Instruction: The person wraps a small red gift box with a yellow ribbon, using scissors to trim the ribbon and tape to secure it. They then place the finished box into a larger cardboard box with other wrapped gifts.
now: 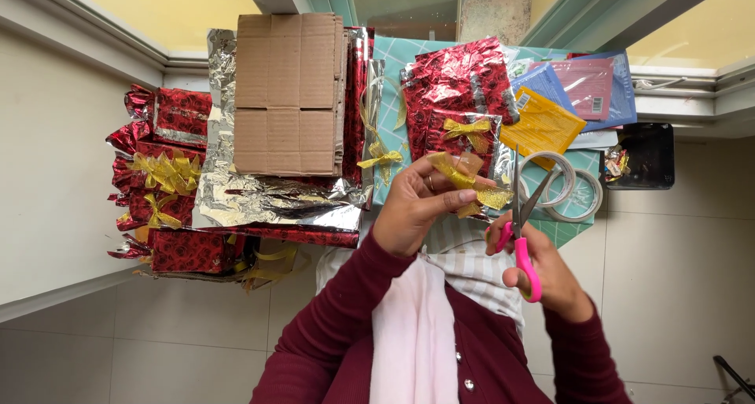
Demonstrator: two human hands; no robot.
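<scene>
My left hand [415, 203] pinches a loop of gold mesh ribbon [465, 182] in front of me. My right hand [543, 266] grips pink-handled scissors [522, 239] whose blades are apart, pointing up beside the ribbon's right end. Just behind the ribbon lies a red foil-wrapped packet with a gold bow [465, 131]. Both sleeves are dark maroon.
A flat cardboard piece [287, 93] rests on silver and red foil sheets [236, 191]. Several red wrapped packets with gold bows [165, 176] pile at the left. Two tape rolls [570, 185], yellow and blue envelopes [550, 105] and a black tray [645, 154] sit at the right.
</scene>
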